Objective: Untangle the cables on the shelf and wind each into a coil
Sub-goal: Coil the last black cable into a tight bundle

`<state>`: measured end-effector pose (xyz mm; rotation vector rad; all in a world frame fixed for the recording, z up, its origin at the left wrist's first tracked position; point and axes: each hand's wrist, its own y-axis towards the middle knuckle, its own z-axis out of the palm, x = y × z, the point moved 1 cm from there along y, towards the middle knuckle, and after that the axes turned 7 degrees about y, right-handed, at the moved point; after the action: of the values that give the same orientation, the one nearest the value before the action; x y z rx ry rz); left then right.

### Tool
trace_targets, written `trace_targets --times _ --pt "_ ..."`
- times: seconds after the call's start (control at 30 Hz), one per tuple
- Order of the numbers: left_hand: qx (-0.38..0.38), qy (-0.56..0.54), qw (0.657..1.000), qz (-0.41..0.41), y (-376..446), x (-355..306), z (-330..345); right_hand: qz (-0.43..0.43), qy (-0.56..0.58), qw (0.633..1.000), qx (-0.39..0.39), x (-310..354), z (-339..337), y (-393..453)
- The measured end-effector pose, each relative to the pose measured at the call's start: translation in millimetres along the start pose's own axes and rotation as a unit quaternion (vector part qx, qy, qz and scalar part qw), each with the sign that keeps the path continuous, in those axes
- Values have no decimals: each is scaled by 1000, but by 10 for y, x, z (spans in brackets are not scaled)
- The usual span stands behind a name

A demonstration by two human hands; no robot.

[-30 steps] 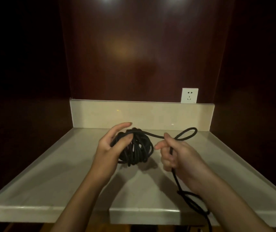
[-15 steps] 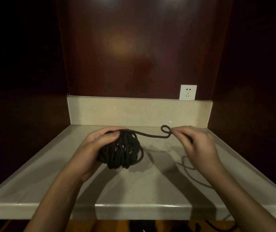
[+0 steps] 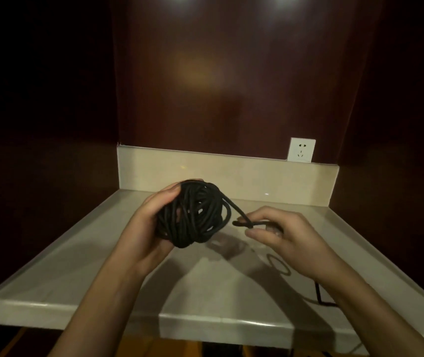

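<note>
**Keep the strand tight while winding**

The left hand (image 3: 151, 228) grips the black coil (image 3: 195, 213) above the shelf (image 3: 107, 256). The right hand (image 3: 283, 233) pinches the loose cable (image 3: 241, 222) just beside it. It is best to lay each turn flat with steady pull, so that no loop slips off.

Shelf (image 3: 82, 274) is bare left and far; cable (image 3: 280, 269) loops lie near right. Walls close both sides; backsplash (image 3: 257, 176) blocks far.

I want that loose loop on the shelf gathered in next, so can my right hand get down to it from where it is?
Probably yes. The loose loop lies on the shelf just below the right hand, nothing between, but that hand is pinching the cable strand.
</note>
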<state>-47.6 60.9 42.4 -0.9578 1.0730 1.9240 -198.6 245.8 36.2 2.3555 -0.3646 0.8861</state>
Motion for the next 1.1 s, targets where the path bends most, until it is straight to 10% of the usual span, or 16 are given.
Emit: trace_targets --times 0.5,0.83,1.1 --pt "-31 -164 986 0 102 122 -32 89 449 889 17 148 171 -11" --pt "11 -150 989 -2 52 187 128 148 744 650 52 17 421 108" --pt "100 -164 979 69 -37 113 220 192 720 657 116 155 712 41"
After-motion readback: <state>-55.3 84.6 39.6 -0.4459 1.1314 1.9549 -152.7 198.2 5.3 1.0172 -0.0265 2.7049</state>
